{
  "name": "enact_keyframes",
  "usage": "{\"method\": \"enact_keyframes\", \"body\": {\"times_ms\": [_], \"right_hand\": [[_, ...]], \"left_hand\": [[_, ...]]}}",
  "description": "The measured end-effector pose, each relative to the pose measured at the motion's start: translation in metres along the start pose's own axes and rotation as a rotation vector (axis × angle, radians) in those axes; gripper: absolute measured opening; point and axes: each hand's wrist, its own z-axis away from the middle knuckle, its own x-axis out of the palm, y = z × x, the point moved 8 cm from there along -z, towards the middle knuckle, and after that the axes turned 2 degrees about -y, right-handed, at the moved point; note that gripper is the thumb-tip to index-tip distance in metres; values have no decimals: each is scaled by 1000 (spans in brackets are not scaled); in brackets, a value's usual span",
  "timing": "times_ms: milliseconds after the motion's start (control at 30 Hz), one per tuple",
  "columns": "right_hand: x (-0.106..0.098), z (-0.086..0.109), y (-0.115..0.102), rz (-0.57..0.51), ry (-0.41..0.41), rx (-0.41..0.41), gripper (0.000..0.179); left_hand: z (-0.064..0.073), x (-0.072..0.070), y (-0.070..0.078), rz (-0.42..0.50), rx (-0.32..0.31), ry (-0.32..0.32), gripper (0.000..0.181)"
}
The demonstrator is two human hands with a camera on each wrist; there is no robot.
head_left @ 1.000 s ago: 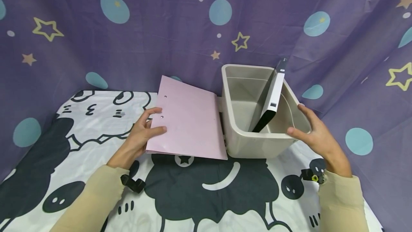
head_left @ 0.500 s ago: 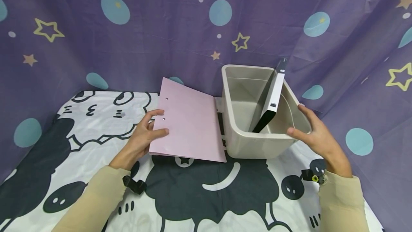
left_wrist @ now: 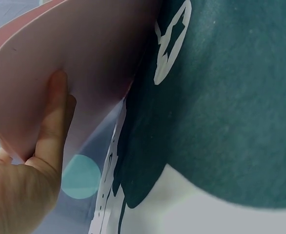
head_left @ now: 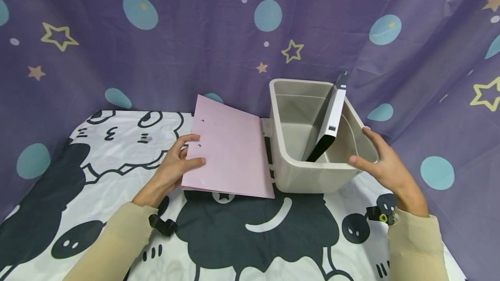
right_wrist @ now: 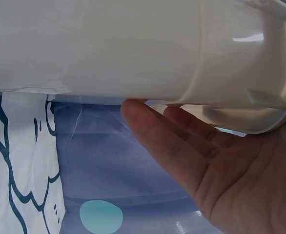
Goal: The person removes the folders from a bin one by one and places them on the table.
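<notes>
My left hand pinches the left edge of a pink paper folder, its thumb lying on the front cover. Two small holes show near that edge. In the left wrist view the folder's sheets stand slightly apart above the cloth, with fingers against them. To the folder's right is a beige plastic bin. My right hand holds the bin at its front right corner, thumb at the rim and fingers along the outer side. A black binder with a white spine leans inside the bin toward its right wall.
Under everything spreads a white cloth with dark cartoon sheep. A purple curtain with stars and blue ovals hangs close behind the bin and folder. Small dark devices are worn at both wrists.
The pink folder and my left hand have shifted slightly right and toward me, mostly in the first half second. My right hand, the bin and the binder have stayed in place.
</notes>
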Motion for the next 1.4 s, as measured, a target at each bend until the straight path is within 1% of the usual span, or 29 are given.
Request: {"method": "enact_keyframes", "body": {"times_ms": [167,367,467,567,733,900,1067,1267,1400], "right_hand": [[-1,2,-1,-8,0,2,88],[-1,3,0,-3,2,-6,88],[-2,3,0,2,3,-1,88],[-1,2,1,-2,-3,8,88],[0,0,0,-7,-6,10,88],[-1,0,1,2,-2,9,88],[-1,-1,0,7,0,-5,88],[0,-1,2,6,1,-17,89],[0,-1,2,8,0,-15,89]], "left_hand": [[-1,0,0,-44,9,-9,72],[-1,1,-5,-73,-13,-20,70],[-1,0,-4,-120,-13,-25,70],[1,-3,-2,-198,-12,-9,69],[2,-11,1,-348,-30,42,69],[1,-17,2,-471,-47,82,69],[0,-21,-1,-525,-79,91,69],[2,-20,-2,-546,-101,64,71],[3,-20,-2,-584,-105,57,72]]}}
